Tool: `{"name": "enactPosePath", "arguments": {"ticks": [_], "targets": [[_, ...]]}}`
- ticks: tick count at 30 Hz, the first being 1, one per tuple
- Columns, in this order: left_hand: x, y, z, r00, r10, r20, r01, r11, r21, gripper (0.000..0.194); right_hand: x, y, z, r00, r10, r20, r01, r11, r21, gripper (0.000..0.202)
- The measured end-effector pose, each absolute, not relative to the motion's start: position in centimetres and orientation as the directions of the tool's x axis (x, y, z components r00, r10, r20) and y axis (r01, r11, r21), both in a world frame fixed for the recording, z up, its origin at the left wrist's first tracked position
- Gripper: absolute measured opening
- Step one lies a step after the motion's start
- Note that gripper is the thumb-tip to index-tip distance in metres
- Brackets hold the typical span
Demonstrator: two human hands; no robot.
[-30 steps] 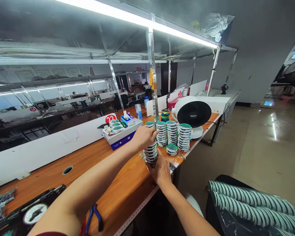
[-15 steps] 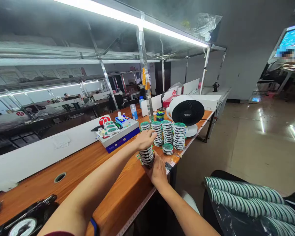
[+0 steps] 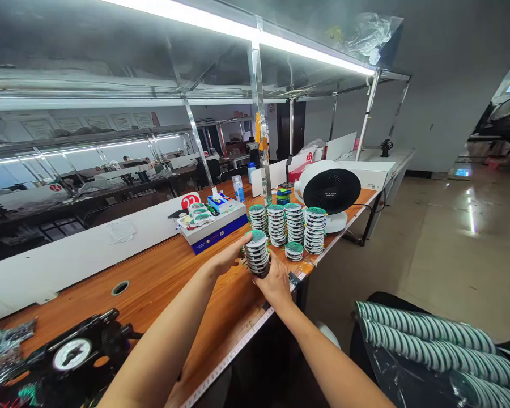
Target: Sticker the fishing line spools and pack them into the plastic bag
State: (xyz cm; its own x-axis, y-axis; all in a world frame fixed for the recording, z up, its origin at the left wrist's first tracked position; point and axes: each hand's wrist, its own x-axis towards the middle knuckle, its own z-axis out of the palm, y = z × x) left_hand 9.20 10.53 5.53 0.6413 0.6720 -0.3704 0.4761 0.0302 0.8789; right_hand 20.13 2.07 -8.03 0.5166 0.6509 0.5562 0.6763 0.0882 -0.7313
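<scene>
A stack of flat round spools (image 3: pixel 256 254), white with green labels on top, stands upright between my two hands near the table's front edge. My left hand (image 3: pixel 229 258) is closed against its left side, fingertips by the upper rim. Round the lower right side of the same stack wraps my right hand (image 3: pixel 276 281); some of its fingers are hidden behind the spools. Just beyond are several taller stacks of matching spools (image 3: pixel 295 224) in a row, and a short stack (image 3: pixel 294 251) sits in front of them.
A black-and-white fan (image 3: pixel 329 192) stands behind the stacks. To the left is a white-and-blue box (image 3: pixel 215 229) with labels and tissues on it. A black device with a dial (image 3: pixel 72 354) lies at lower left. Long rows of discs (image 3: pixel 429 340) in plastic rest at lower right.
My left hand has slid from over the top of the stack to its left side, uncovering the green label. The camera view has turned slightly left.
</scene>
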Motion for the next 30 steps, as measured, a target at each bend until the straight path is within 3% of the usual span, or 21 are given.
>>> {"name": "enactPosePath", "arguments": {"ticks": [3,7,12,15,18,20,22,25,30], "targets": [[10.0,9.0,7.1,0.627,0.72,-0.297,0.376,0.054,0.925,0.068,20.8,1.5,-6.1,0.504,0.598,0.623,0.679,0.171,-0.714,0.083],[12.1,5.8,8.8,0.692,0.683,-0.235,0.148,0.184,0.972,0.067,22.6,-0.5,-3.8,0.476,0.532,0.7,0.68,0.283,-0.677,0.077],[16.3,2.9,6.9,0.742,0.607,-0.286,0.004,0.422,0.906,0.066,25.8,-5.6,-3.8,0.507,0.541,0.671,0.673,0.238,-0.7,0.072],[18.9,1.2,4.3,0.779,0.513,-0.361,0.051,0.521,0.852,0.065,28.0,-10.3,-4.6,0.545,0.665,0.511,0.567,0.158,-0.809,0.085],[21.1,-1.4,0.4,0.85,0.332,-0.408,0.164,0.57,0.805,0.069,30.7,-15.5,-5.1,0.567,0.815,0.123,0.128,0.061,-0.99,0.081],[22.3,-3.6,-2.7,0.879,0.207,-0.43,0.254,0.56,0.788,0.076,32.5,-19.0,-5.5,0.462,0.867,-0.188,-0.294,-0.05,-0.954,0.079],[23.2,-6.0,-5.7,0.881,0.124,-0.457,0.337,0.515,0.788,0.083,34.0,-22.3,-6.4,0.281,0.88,-0.384,-0.568,-0.17,-0.805,0.086],[24.2,-9.3,-9.1,0.869,0.005,-0.495,0.448,0.415,0.792,0.084,35.0,-26.5,-8.8,0.097,0.876,-0.473,-0.687,-0.285,-0.668,0.092],[25.1,-12.6,-11.5,0.886,-0.141,-0.442,0.464,0.288,0.838,0.072,34.0,-31.3,-13.5,0.05,0.879,-0.474,-0.712,-0.302,-0.634,0.084]]}}
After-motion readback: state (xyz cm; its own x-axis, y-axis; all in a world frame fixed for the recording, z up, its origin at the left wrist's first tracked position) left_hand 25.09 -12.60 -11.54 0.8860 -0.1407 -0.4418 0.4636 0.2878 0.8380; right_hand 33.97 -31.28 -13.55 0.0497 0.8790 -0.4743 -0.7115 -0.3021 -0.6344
